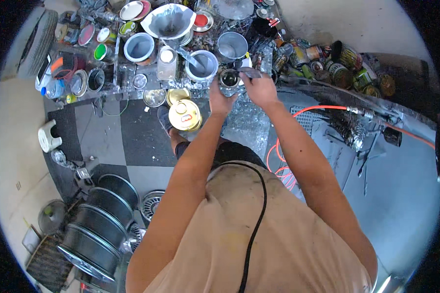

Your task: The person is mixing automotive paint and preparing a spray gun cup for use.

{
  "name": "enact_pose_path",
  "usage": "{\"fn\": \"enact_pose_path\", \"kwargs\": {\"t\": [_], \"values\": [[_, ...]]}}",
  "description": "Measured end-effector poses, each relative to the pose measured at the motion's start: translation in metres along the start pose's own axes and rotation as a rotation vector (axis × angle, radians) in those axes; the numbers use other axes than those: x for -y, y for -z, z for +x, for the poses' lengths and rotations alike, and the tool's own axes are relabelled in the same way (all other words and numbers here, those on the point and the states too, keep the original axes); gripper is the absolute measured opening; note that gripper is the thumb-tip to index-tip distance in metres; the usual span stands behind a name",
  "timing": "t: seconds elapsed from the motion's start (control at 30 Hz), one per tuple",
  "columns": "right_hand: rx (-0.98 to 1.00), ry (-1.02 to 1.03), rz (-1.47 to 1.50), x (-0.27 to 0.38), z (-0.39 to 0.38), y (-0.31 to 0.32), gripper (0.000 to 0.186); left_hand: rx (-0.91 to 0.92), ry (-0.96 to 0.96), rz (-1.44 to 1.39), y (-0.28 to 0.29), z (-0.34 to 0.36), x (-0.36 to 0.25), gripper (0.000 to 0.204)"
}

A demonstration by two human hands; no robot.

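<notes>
At the bench's front edge, a small round container [229, 78] with dark contents stands between my hands. My left hand [222, 100] is closed round its left and near side. My right hand [260, 90] pinches a dark grey, flat piece [250, 72] beside the container's rim; its kind is too small to make out. Just left of the container is a white tub [201, 66] of grey paint with a grey-coated stirring stick [189, 58] leaning in it. Behind stands an open grey can [232, 46].
The paint-spattered bench [154, 86] is crowded with cans, lids and a paper-lined funnel shape [169, 21]. Below it stand yellow-lidded tins [185, 115] by my foot. An orange hose [322, 107] crosses at right. Stacked wheel rims [98, 227] and a white stool [49, 136] are at left.
</notes>
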State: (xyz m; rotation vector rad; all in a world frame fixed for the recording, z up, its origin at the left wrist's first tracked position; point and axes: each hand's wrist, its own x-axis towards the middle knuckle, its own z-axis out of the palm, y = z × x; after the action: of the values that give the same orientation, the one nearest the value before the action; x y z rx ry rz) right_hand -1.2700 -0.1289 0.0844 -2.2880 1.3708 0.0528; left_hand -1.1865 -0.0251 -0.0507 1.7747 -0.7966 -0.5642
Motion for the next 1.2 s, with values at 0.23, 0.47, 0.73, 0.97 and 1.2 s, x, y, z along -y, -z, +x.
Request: {"fn": "enact_pose_path", "kwargs": {"t": [0.23,0.47,0.73,0.97,1.2], "values": [[0.063,0.106,-0.181,0.000,-0.009,0.032,0.033,-0.045,0.156,-0.099,-0.020,0.009,-0.009,0.083],[0.010,0.310,0.157,-0.005,-0.016,0.043,0.028,-0.143,-0.038,0.019,-0.008,-0.006,-0.014,0.081],[0.136,0.573,0.146,-0.002,-0.041,0.086,0.023,0.072,-0.143,0.105,0.050,-0.020,-0.066,0.080],[0.080,0.544,0.061,0.040,-0.064,0.128,0.022,0.176,-0.225,0.104,0.107,-0.019,-0.108,0.078],[0.033,0.559,0.084,0.073,-0.098,0.147,0.021,0.292,-0.273,0.116,0.155,-0.016,-0.149,0.076]]}}
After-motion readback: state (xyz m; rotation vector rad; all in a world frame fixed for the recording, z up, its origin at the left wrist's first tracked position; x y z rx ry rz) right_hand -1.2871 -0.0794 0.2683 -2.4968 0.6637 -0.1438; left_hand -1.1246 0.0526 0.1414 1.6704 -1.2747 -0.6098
